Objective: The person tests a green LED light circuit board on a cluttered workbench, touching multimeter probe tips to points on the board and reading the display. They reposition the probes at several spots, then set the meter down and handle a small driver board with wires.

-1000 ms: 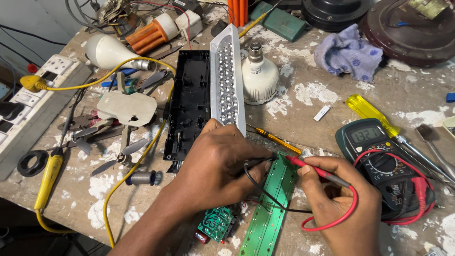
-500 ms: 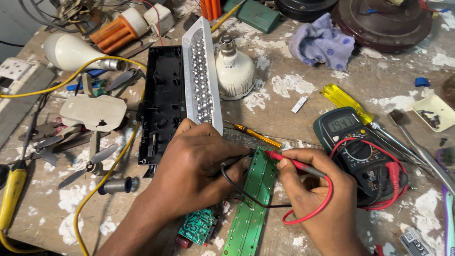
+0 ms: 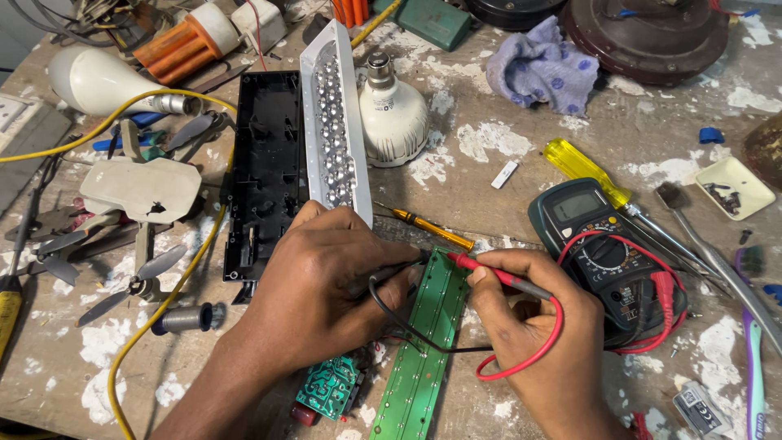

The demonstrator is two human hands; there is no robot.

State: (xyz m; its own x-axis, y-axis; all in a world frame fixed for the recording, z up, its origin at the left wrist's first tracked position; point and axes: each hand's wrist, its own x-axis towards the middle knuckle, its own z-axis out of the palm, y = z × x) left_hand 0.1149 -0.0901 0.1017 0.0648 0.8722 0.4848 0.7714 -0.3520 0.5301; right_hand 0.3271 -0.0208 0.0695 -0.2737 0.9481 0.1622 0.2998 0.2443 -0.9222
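My left hand (image 3: 326, 285) grips a black test probe (image 3: 397, 273) whose tip rests on the upper end of a long green circuit board (image 3: 432, 342). My right hand (image 3: 542, 334) holds a red test probe (image 3: 497, 275), its tip touching the same end of the board. Red and black leads run to a dark green multimeter (image 3: 599, 244) at the right. A small green circuit board (image 3: 330, 385) lies below my left wrist. A white reflector strip with rows of LEDs (image 3: 334, 122) leans on a black plastic housing (image 3: 265, 175) just beyond my left hand.
A white bulb (image 3: 391, 114), a large white bulb (image 3: 102, 81), a purple cloth (image 3: 542, 69), a yellow-handled screwdriver (image 3: 586, 167), a small orange screwdriver (image 3: 432, 228), a yellow cable (image 3: 155, 314), a small drone (image 3: 134, 195) and a parts tray (image 3: 737, 187) crowd the paint-flecked bench.
Both hands stay on the green board with the probes. The view has drifted so the bench appears shifted left and slightly closer.
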